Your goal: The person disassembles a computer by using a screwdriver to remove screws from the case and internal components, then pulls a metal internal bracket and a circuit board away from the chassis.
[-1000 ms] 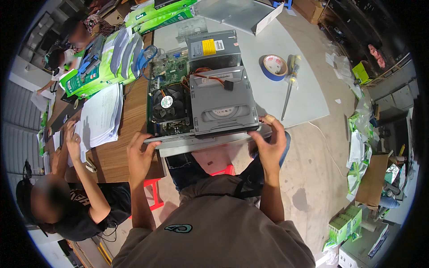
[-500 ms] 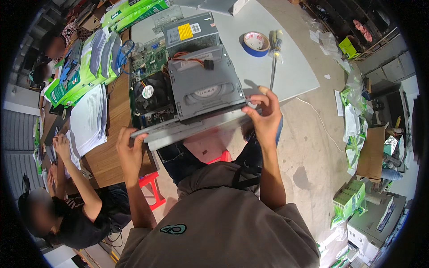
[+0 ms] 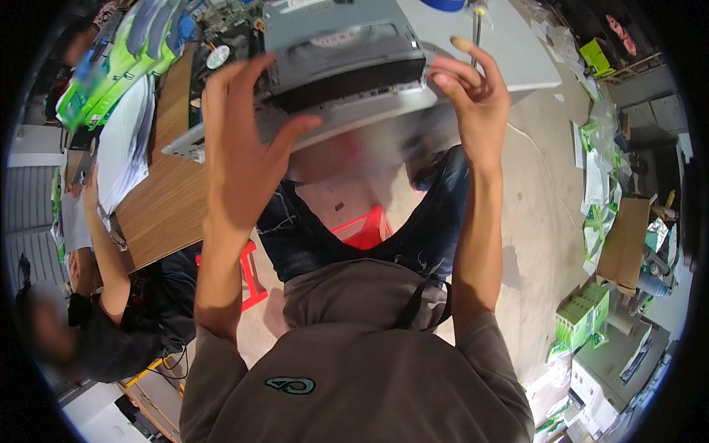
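An opened desktop computer case (image 3: 354, 122) lies on the table edge in front of me, its pale front panel facing my lap. On it sits a grey metal optical drive (image 3: 343, 44) with a dark front face. My left hand (image 3: 240, 136) is raised over the left part of the case front, fingers stretched and thumb spread, holding nothing. At the drive's right front corner, my right hand (image 3: 476, 100) has thumb and fingers pinched on the panel's right end; one fingertip wears a tan cover and points up. The fan (image 3: 218, 57) shows behind my left fingers.
A screwdriver (image 3: 478, 26) and a blue tape roll (image 3: 443, 4) lie on the grey table (image 3: 509, 52). Left are paper stacks (image 3: 133, 159), green packages (image 3: 103, 85) and a wooden desk (image 3: 166, 214) with another person's arm (image 3: 107, 251) beside it. A red stool (image 3: 365, 229) shows between my legs.
My left hand has let go of the panel's left end and spread over the case front. The view has shifted, so the case sits higher; the drive's dark front face shows more.
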{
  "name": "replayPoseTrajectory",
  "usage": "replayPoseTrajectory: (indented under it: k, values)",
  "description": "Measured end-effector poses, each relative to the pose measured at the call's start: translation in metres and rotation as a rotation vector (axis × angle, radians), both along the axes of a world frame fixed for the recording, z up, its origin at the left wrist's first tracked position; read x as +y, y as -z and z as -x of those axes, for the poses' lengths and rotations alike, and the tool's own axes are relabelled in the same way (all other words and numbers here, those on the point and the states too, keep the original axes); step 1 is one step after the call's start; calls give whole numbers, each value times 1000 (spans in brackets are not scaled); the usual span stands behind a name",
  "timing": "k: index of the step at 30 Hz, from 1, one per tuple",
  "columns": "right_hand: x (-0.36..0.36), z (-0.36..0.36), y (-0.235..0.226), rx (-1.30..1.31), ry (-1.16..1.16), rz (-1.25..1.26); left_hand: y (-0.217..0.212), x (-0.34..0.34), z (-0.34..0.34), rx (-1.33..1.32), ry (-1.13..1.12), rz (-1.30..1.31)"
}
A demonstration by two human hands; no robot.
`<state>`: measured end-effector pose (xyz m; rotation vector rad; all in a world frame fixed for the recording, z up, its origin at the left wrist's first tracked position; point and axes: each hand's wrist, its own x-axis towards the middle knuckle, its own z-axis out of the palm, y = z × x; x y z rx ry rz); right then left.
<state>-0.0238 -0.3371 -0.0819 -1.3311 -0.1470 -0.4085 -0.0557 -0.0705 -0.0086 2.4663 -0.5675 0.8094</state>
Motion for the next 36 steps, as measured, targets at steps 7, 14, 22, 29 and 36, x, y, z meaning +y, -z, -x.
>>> replayPoseTrajectory:
  k: [7, 14, 22, 29, 36]
  values:
    - [5, -9, 14, 12, -5, -89, 20, -12, -12, -23, -124, -122]
    - [8, -9, 13, -8, 6, -58, 33, 1, -23, -190, -36, -184]
    - [6, -13, 27, -188, 31, -50, 38, 4, -25, -331, -21, -326]
    - [-4, -2, 25, -273, 135, 279, 31, -1, -16, -185, -7, -316]
    - [-7, 3, 39, -345, 125, 292, 39, 6, -25, -312, -41, -439]
